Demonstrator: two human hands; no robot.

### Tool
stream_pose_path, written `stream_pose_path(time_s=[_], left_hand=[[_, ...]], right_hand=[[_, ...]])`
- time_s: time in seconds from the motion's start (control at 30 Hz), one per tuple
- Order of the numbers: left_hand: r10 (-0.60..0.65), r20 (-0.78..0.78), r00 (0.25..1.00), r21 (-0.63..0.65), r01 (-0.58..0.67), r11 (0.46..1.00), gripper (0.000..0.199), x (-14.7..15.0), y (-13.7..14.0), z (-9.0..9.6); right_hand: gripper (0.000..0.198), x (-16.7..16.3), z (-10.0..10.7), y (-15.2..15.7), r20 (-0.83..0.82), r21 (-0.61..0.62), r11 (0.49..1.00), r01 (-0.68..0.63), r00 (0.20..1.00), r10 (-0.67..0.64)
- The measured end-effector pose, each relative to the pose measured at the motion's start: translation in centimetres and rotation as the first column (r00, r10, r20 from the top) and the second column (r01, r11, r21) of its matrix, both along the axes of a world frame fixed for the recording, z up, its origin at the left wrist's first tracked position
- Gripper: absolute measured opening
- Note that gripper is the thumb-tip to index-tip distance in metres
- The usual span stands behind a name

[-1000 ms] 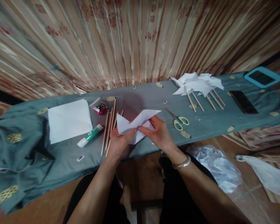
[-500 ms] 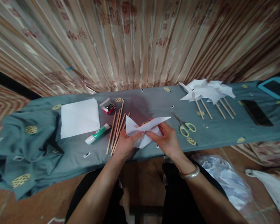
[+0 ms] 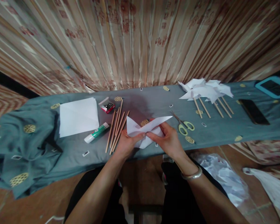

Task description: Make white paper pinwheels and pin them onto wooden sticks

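Note:
Between my hands, just above the cloth-covered table, is a white paper pinwheel (image 3: 144, 141) with points folded in toward its middle. My left hand (image 3: 126, 144) grips its left side, thumb pressed near the centre. From the right, my right hand (image 3: 170, 140) pinches it, its thumb meeting the left thumb at the middle. Several wooden sticks (image 3: 116, 130) lie beside my left hand. Green-handled scissors (image 3: 183, 124) rest open to the right of my right hand. The fingers behind the paper are mostly hidden.
A stack of white paper (image 3: 78, 117), a glue stick (image 3: 96, 133) and an open box of small metal pins (image 3: 106, 105) lie on the left. Several finished pinwheels (image 3: 203, 89), a phone (image 3: 254, 111) and a blue-framed device (image 3: 274, 87) are on the right. A plastic bag (image 3: 224, 177) sits on the floor.
The view has shifted slightly, so the table items appear a little further left. Both hands keep nearly the same hold on the paper pinwheel.

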State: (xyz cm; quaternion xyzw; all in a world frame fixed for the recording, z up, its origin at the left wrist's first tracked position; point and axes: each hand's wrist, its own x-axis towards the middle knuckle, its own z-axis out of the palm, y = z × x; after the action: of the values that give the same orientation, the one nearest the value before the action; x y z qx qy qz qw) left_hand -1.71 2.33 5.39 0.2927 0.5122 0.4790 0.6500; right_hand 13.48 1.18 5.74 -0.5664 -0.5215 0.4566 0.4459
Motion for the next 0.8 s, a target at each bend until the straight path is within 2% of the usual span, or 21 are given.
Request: stream_pose_path(time_s=[0.3, 0.4, 0.5, 0.57, 0.63, 0.7, 0.73, 0.8], left_hand=[[-0.068, -0.005, 0.998, 0.011, 0.068, 0.998, 0.034, 0.4, -0.4, -0.8], [-0.096, 0.047, 0.994, 0.002, 0.096, 0.995, 0.036, 0.0, -0.5, -0.6], [-0.048, 0.160, 0.986, 0.028, 0.044, 0.999, 0.046, -1.1, 0.0, 0.0], [0.013, 0.157, 0.988, 0.096, -0.028, 0.995, 0.048, -2.3, 0.6, 0.1], [0.077, 0.018, 0.997, 0.183, -0.079, 0.980, 0.045, -3.7, 1.5, -0.2], [0.146, -0.271, 0.951, 0.299, -0.061, 0.952, 0.038, -4.8, 2.5, -0.9], [0.174, -0.457, 0.872, 0.365, 0.005, 0.931, 0.032, -5.3, 2.9, -1.4], [0.168, -0.722, 0.671, 0.384, 0.187, 0.904, 0.027, -5.8, 3.6, -2.2]], right_hand=[[0.036, 0.6, -0.6, -0.5, 0.068, 0.000, 0.998, 0.061, 0.996, -0.061], [0.037, 0.9, -0.5, -0.4, 0.047, -0.008, 0.996, 0.091, 0.995, -0.090], [0.039, 1.5, -0.2, -0.2, 0.026, -0.010, 0.991, 0.131, 0.991, -0.131], [0.042, 1.8, -0.1, -0.3, 0.026, -0.003, 0.990, 0.141, 0.990, -0.141], [0.045, 1.8, -0.1, -0.6, 0.022, 0.006, 0.992, 0.123, 0.992, -0.123], [0.047, 1.6, 0.0, -1.1, 0.060, 0.014, 0.996, 0.088, 0.994, -0.089], [0.046, 1.4, 0.0, -1.5, 0.100, 0.020, 0.997, 0.070, 0.992, -0.071], [0.044, 1.0, 0.2, -2.1, 0.184, 0.041, 0.999, 0.029, 0.982, -0.036]])
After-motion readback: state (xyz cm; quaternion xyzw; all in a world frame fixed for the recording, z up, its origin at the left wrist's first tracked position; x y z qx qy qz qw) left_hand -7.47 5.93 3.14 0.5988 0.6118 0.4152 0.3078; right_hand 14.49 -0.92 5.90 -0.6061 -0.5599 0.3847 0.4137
